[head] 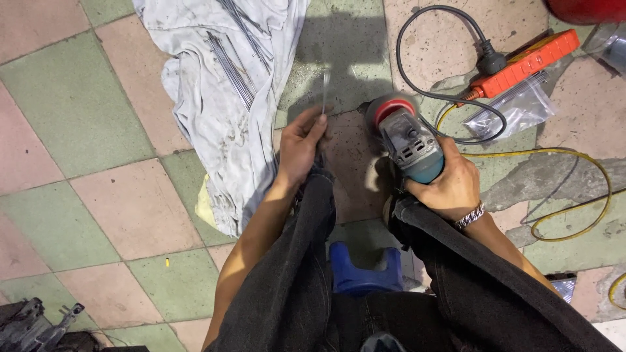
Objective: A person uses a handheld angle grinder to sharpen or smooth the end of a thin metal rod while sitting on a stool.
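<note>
Head view: the left hand (301,145) pinches a thin metal rod (325,91) upright, just left of the grinder's red disc. The right hand (450,186) has its grip wrapped round the angle grinder (407,140) (teal body). Both are over the tiled floor (98,143), beside a white cloth (222,85).

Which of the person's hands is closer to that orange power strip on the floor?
Right. The right hand, gripping the grinder, lies just below the orange power strip; the left hand is farther left.

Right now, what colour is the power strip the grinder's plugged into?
Orange, seen in the head view: the power strip lies on the floor beyond the grinder.
</note>
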